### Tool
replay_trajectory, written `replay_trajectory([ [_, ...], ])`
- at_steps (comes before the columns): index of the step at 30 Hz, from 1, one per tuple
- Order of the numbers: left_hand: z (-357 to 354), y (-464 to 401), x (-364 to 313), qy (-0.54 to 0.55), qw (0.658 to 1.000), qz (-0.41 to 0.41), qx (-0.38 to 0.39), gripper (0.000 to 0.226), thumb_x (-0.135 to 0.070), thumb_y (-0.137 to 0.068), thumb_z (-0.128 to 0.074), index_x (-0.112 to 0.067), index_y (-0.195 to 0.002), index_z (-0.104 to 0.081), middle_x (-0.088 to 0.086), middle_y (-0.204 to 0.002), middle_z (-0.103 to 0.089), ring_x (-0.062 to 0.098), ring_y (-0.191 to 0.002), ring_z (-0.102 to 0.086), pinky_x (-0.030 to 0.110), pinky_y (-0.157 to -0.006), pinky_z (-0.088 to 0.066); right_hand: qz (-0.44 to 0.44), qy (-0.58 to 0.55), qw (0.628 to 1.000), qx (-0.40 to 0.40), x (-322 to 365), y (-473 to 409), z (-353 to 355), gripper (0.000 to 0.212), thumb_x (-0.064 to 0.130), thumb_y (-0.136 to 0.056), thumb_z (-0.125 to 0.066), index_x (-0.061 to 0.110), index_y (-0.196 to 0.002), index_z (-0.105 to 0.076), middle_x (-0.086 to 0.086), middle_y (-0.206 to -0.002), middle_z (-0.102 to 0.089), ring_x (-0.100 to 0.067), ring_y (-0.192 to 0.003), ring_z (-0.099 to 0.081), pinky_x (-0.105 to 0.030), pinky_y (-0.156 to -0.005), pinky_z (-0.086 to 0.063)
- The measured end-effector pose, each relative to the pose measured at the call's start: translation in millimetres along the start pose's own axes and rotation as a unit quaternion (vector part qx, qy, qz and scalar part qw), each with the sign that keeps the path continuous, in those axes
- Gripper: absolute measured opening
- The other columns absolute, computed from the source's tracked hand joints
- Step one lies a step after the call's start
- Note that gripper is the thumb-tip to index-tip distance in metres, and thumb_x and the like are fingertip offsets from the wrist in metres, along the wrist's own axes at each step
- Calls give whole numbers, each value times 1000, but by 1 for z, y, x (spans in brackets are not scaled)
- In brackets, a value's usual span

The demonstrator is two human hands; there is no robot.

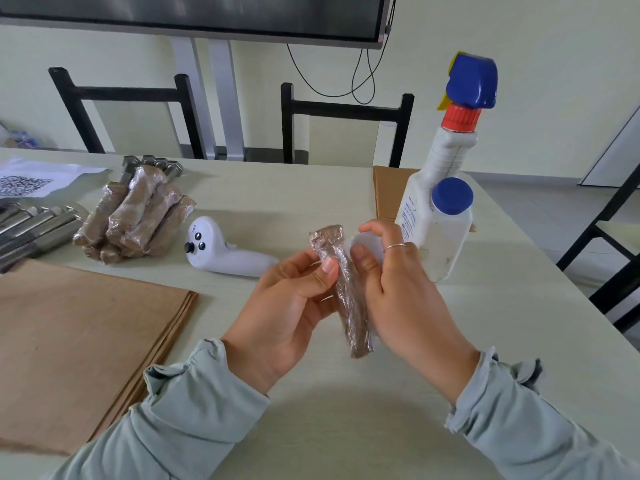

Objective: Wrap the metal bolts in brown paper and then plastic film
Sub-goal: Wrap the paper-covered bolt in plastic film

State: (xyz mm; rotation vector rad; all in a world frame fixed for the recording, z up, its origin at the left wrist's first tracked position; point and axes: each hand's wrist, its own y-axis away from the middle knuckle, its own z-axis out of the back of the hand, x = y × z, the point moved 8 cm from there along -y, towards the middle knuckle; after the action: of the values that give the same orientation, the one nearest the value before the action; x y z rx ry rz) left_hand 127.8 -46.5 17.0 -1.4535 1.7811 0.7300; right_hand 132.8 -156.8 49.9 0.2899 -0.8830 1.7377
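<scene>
Both hands pinch wrapped bolt point(349, 299): left hand point(287, 306), right hand point(398, 289). Film stage; next, smooth loose film flat.

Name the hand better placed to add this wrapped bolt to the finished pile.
Left hand: it grips the film-covered brown bolt bundle, and the pile of wrapped bolts lies on its side.
</scene>
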Motion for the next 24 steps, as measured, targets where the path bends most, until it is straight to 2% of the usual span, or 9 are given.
replay_trajectory([
  [4, -2, 0, 2, 15, 1000, 10, 3, 20, -11, -72, -61, -7, -89, -71, 8, -82, -68, 17, -69, -64, 28, -65, -56, 3, -7, 1000, -3, 1, -1, 0, 33, 59, -86, -25, 46, -117, -28, 11, -89, -38, 1, -65, -49, -12, -45, -33],
  [7, -3, 1, 5, 30, 999, 20, 0, 19, -14, -74, -61, -10, -88, -73, 5, -82, -67, 14, -69, -63, 26, -66, -55, -18, -76, 997, -1, -2, 0, -3, 41, 63, -82, -25, 46, -118, -33, 8, -94, -48, 3, -70, -53, -4, -58, -40],
  [8, -3, 1, 7, 36, 999, 25, -1, 22, -16, -75, -61, -9, -92, -72, 6, -84, -66, 14, -70, -62, 27, -67, -54, -33, -113, 993, 8, -3, 0, -5, 40, 64, -81, -29, 49, -118, -35, 9, -90, -54, 4, -68, -55, -2, -58, -39],
  [11, -2, 0, 13, 41, 998, 44, -8, 37, -23, -78, -57, -4, -109, -66, 10, -95, -64, 18, -81, -61, 31, -79, -53, -53, -181, 982, 20, -8, 0, -5, 46, 64, -78, -38, 51, -123, -38, 23, -54, -56, 12, -52, -53, -1, -52, -37],
  [13, -3, -1, 14, 34, 998, 60, -8, 34, -28, -80, -55, -11, -105, -70, 11, -97, -63, 20, -86, -59, 32, -85, -50, -60, -197, 978, 23, -11, 0, -5, 45, 62, -80, -41, 51, -123, -36, 37, -53, -51, 19, -56, -52, 3, -56, -35],
  [15, -6, 1, 15, 35, 996, 85, -4, 27, -33, -79, -58, -18, -95, -74, 10, -91, -61, 20, -82, -56, 35, -86, -46, -62, -212, 975, 34, -13, 0, -8, 29, 51, -89, -42, 48, -118, -37, 35, -57, -54, 21, -57, -51, 3, -56, -35],
  [17, -7, 2, 16, 25, 996, 82, 2, 22, -31, -75, -62, -22, -90, -76, 5, -83, -63, 15, -73, -57, 32, -81, -48, -60, -209, 976, 34, -13, 2, -10, 17, 41, -95, -41, 47, -111, -38, 23, -60, -58, 24, -59, -49, 3, -55, -36],
  [21, 5, 3, 12, 11, 998, 42, -48, 12, -21, -68, -67, -20, -76, -75, 0, -66, -59, 12, -56, -57, 25, -61, -51, -44, -155, 987, 12, -10, 3, -9, 18, 49, -93, -35, 49, -111, -34, 14, -54, -45, 9, -58, -53, -6, -56, -37],
  [24, 13, 2, 14, 5, 996, 46, -81, 9, -22, -63, -70, -15, -68, -71, 3, -66, -61, 15, -56, -57, 26, -58, -52, -14, -122, 992, 6, -8, 1, -7, 32, 53, -91, -31, 43, -121, -35, 22, -81, -44, 26, -76, -45, 3, -64, -34],
])
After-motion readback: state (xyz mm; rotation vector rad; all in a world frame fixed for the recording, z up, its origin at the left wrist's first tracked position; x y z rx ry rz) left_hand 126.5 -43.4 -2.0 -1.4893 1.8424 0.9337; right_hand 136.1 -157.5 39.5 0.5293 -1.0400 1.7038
